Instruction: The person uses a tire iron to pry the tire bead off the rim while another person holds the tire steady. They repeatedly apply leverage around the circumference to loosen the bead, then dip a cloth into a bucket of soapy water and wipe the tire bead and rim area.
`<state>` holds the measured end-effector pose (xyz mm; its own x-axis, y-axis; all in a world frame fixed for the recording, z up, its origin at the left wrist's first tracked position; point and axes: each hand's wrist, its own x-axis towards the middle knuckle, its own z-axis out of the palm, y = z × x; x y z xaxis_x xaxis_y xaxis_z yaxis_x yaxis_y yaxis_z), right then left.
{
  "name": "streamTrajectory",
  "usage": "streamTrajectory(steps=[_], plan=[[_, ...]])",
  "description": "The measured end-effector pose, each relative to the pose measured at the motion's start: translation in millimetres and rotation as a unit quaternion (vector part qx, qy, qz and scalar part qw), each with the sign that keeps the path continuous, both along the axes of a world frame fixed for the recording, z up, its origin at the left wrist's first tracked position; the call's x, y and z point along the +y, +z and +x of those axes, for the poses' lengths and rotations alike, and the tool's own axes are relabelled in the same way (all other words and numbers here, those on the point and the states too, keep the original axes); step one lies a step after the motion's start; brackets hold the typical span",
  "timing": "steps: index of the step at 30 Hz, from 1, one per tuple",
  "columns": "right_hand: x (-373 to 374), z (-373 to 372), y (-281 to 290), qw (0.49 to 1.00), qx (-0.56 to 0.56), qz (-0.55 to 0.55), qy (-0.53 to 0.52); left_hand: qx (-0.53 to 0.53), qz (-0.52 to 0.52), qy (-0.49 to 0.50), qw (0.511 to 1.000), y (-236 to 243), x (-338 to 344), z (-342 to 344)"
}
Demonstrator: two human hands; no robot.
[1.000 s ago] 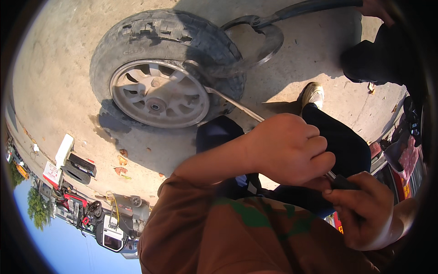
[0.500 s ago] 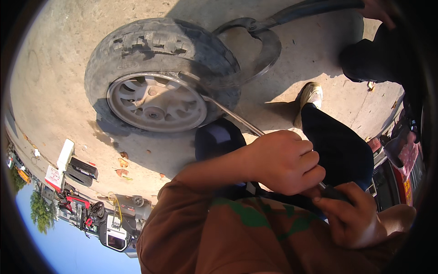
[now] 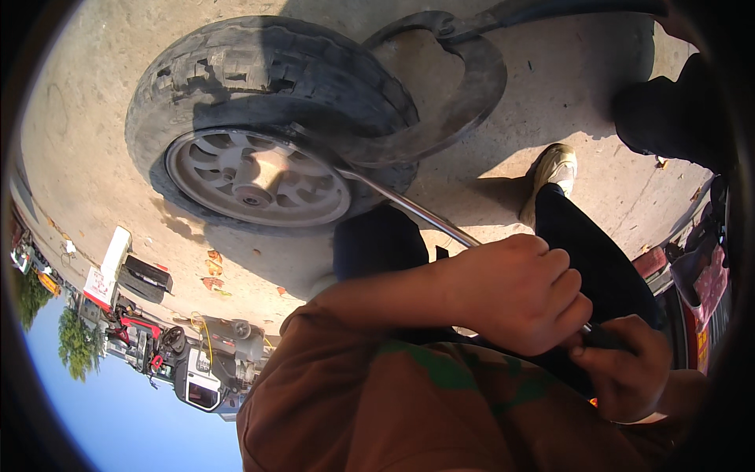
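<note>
Slim silver metal bar [image 3: 429,215] slanting down-right from the rim of a grey-spoked, black-tyred wheel [image 3: 259,179], left hand [image 3: 523,291] closed around it, right hand [image 3: 629,368] curled around its black handle [image 3: 604,336], dark-trousered knee [image 3: 377,245] at wheel's lower right, curved black strip [image 3: 478,94] across its right side, sunlit concrete [image 3: 86,141] to its left.

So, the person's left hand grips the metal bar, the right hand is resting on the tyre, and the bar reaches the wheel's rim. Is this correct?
Not quite: the right hand isn't on the tyre; the head view shows it closed around the dark handle. The left hand does grip the metal bar, which reaches the wheel's rim.
</note>
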<state>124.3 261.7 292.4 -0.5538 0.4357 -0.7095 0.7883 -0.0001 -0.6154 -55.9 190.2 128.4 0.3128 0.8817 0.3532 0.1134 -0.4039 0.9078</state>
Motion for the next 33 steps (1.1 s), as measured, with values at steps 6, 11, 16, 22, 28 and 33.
streamTrajectory(steps=[6,11,16,22,28,33], plan=[[-4.1,7.9,-5.3,1.000,0.010,-0.002,-0.011,0.000,0.006,0.004,1.000,-4.3,-2.1,5.0],[-10.6,3.5,-2.3,1.000,-0.012,0.005,-0.027,-0.029,-0.034,-0.044,0.998,0.2,-3.1,2.0],[-6.2,-1.0,-0.2,0.999,-0.030,0.014,-0.011,-0.018,-0.006,-0.032,0.999,-2.6,-2.8,1.9],[-2.9,1.1,-2.8,1.000,-0.026,0.015,-0.003,-0.026,-0.012,-0.015,0.999,-2.5,-2.1,2.8],[-9.9,2.5,1.3,1.000,-0.024,0.002,-0.006,-0.016,-0.007,-0.028,0.999,-3.5,-5.7,1.6],[-9.9,2.1,1.8,0.999,-0.034,-0.003,0.012,-0.025,-0.020,-0.025,0.999,-1.9,-6.9,0.9]])
